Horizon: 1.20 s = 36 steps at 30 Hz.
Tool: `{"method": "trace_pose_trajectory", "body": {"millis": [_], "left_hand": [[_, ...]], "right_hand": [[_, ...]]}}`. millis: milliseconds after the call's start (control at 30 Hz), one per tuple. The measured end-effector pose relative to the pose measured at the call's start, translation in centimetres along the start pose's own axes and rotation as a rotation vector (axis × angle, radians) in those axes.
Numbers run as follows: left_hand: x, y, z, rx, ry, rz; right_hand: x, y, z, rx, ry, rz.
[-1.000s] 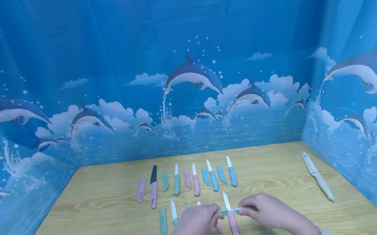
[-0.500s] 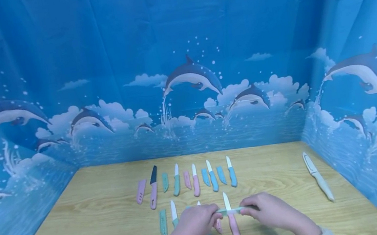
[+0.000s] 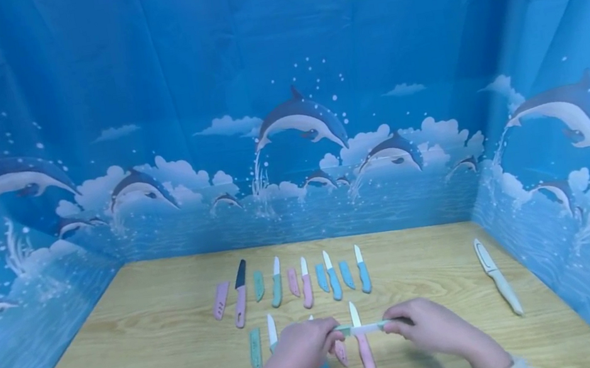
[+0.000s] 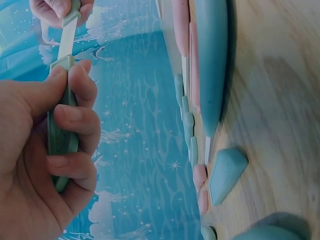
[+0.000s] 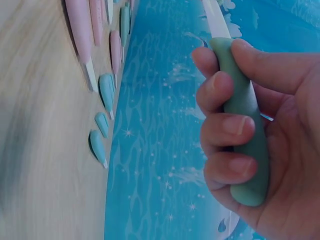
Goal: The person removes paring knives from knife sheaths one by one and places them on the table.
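A green knife [image 3: 368,327] is grasped by its handle in the right hand [image 3: 437,328]; its sheath [image 3: 344,329], at 9 o'clock, is gripped by the left hand [image 3: 300,352].

The worktop [image 3: 153,345] is viewed from above by the head camera; both hands [image 3: 298,355] are viewed closely, sideways, by wrist cameras.

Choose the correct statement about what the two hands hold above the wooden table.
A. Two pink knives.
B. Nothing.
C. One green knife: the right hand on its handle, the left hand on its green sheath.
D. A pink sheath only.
C: the right hand grips the green knife handle, the left hand grips the green plastic sheath, and the white blade shows between them.
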<state>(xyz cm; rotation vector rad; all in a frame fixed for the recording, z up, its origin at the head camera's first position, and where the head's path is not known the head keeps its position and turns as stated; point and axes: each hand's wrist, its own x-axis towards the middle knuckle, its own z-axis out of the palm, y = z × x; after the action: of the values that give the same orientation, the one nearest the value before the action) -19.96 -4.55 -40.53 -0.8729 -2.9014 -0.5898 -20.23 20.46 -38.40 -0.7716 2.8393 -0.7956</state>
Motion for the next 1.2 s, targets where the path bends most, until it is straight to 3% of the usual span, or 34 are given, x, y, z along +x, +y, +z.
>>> {"method": "trace_pose_trajectory", "body": {"millis": [267, 500, 700, 867, 933, 1067, 1200], "left_hand": [[0.1, -0.7, -0.2, 0.004, 0.045, -0.018], [0.3, -0.8, 0.1, -0.086, 0.045, -0.061], [0.9, -0.5, 0.6, -0.156, 0.037, -0.037], [1.8, 0.5, 0.9, -0.150, -0.012, -0.116], [2.2, 1.1, 0.9, -0.193, -0.047, -0.158], [2.8, 2.2, 1.2, -0.307, -0.081, -0.171], [3.9, 3.0, 1.9, -0.271, -0.068, -0.159]], "right_hand": [[-0.5, 1.2, -1.4, 0.000, 0.033, 0.034], [-0.5, 1.5, -1.8, 0.067, 0.074, 0.100], [-0.4, 1.5, -1.5, 0.076, 0.106, 0.184], [-0.2, 1.7, -1.1, 0.150, 0.108, 0.249], [-0.2, 1.8, -0.9, 0.180, 0.100, 0.290], [-0.1, 2.2, -0.5, 0.165, 0.093, 0.374], [0.1, 2.6, 0.0, 0.109, 0.084, 0.408]]}}
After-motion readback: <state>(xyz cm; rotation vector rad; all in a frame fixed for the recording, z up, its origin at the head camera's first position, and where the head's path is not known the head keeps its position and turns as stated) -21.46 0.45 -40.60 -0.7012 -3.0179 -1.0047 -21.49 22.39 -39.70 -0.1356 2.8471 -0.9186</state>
